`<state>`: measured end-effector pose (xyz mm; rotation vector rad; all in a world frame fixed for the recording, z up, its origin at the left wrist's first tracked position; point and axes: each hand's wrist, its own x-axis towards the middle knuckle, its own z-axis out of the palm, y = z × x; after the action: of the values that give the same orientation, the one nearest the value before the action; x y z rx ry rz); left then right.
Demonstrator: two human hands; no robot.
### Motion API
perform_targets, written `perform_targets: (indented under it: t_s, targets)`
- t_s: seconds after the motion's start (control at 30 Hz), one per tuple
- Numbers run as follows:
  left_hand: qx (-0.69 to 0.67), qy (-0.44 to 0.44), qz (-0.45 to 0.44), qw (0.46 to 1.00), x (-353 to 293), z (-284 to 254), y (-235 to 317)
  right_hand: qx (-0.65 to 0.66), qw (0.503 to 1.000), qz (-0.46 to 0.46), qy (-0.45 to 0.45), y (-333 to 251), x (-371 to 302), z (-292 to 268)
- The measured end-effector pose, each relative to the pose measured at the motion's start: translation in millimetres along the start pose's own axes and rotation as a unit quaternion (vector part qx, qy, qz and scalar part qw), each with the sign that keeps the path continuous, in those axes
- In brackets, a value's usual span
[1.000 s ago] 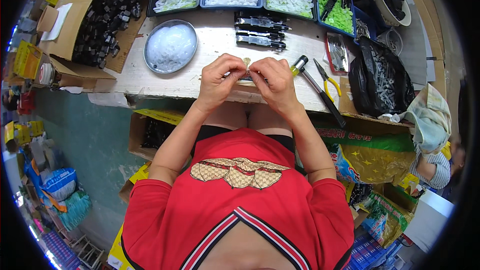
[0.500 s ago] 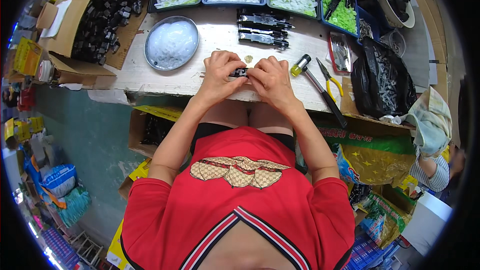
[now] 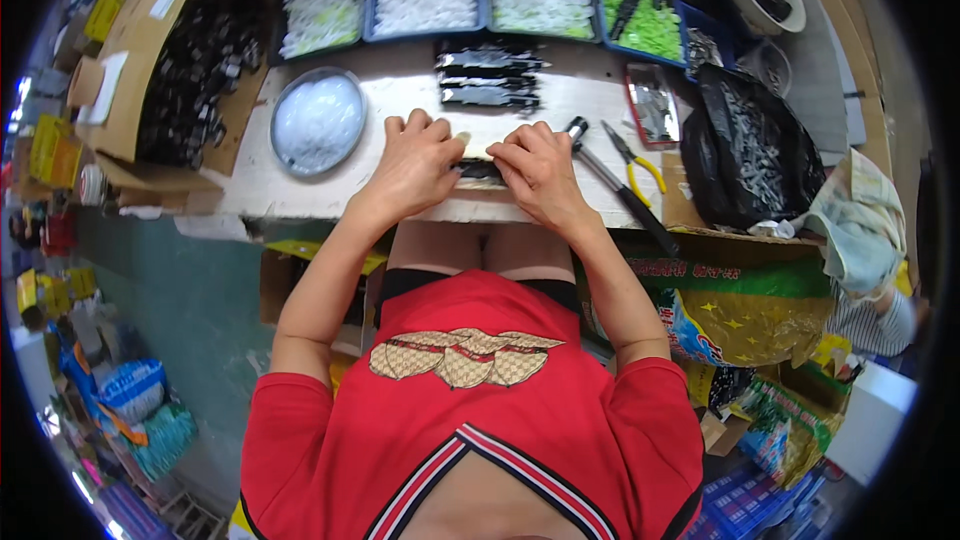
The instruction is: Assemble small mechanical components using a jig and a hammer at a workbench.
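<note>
On the white bench in front of me lies a small black plastic part (image 3: 478, 172), held between my hands and partly hidden by the fingers. My left hand (image 3: 415, 165) is closed, with a small brass-coloured piece (image 3: 463, 138) pinched at its fingertips. The same hand rests against the left end of the black part. With bent fingers, my right hand (image 3: 540, 175) grips the part's right end. Several long, glossy black assemblies (image 3: 490, 90) lie side by side just beyond my hands. Motion blurs the fine details.
A round metal dish (image 3: 280, 145) with whitish contents stands left. A hammer (image 3: 625, 190), yellow-handled pliers (image 3: 635, 162) and a black bag of metal pieces (image 3: 700, 165) lie right. Blue trays (image 3: 485, 0) of white and green parts line the back; a carton (image 3: 120, 130) holds black pieces.
The brass-coloured piece has gone from the bench into my left fingertips. My hands are slightly farther apart, and the whole view has shifted a little.
</note>
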<state>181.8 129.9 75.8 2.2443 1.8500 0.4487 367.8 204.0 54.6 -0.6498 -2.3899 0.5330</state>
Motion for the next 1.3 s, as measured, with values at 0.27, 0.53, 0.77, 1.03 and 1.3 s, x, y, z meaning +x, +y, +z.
perform_targets:
  t_s: [0.27,0.53,0.77,1.03,1.3]
  targets:
    - [-0.005,0.038,0.097,0.995,126.6,-15.1,36.3,-0.027,0.994,0.082,0.067,45.1,-23.1,-49.2]
    - [0.083,0.103,0.181,0.975,273.0,37.9,70.4,-0.038,0.987,0.131,0.089,67.3,-46.5,-70.9]
    - [0.128,0.074,0.182,0.972,294.4,56.2,74.6,-0.048,0.981,0.154,0.110,85.7,-50.5,-84.9]
    - [0.128,0.078,0.200,0.968,297.1,52.4,74.2,-0.222,0.938,0.249,0.097,129.5,-30.6,-104.0]
    - [-0.536,0.034,-0.034,0.843,250.2,15.6,48.1,-0.344,0.886,0.308,-0.049,133.5,-9.7,-98.5]
